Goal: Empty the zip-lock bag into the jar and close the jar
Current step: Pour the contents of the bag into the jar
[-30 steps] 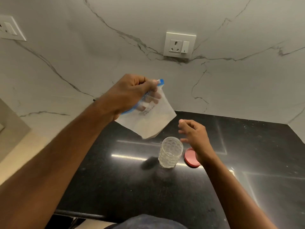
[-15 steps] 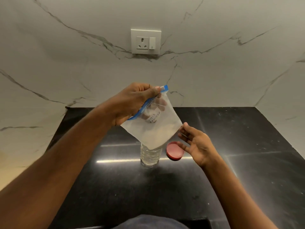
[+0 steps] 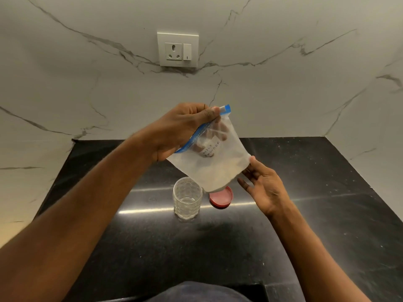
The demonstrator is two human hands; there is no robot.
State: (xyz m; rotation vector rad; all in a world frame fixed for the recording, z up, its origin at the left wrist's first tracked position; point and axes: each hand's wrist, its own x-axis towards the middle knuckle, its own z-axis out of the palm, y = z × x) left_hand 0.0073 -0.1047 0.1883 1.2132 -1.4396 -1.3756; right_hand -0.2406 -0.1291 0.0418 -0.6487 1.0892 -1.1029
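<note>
dim, warm indoor light with wide-angle bending

a bright streak of glare crosses the glossy black worktop (image 3: 327, 214) from overhead light; soft shadows sit beside the jar (image 3: 187, 198). the wall (image 3: 283, 94) curves at the edges, corners darken, and near forearms look slightly soft.

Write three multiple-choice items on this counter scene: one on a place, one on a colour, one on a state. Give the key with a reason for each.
1. Where does the red lid lie?
A. on the jar
B. on the counter, right of the jar
C. in the right hand

2. What colour is the bag's zip strip?
A. blue
B. green
C. yellow

3. How is the jar now?
A. capped
B. tipped over
C. upright and open

Key:
1 B, the lid rests flat on the black counter beside the jar.
2 A, the zip-lock bag has a blue strip, under the left hand grip.
3 C, its mouth is bare; the right hand touches the bag's edge.
</note>
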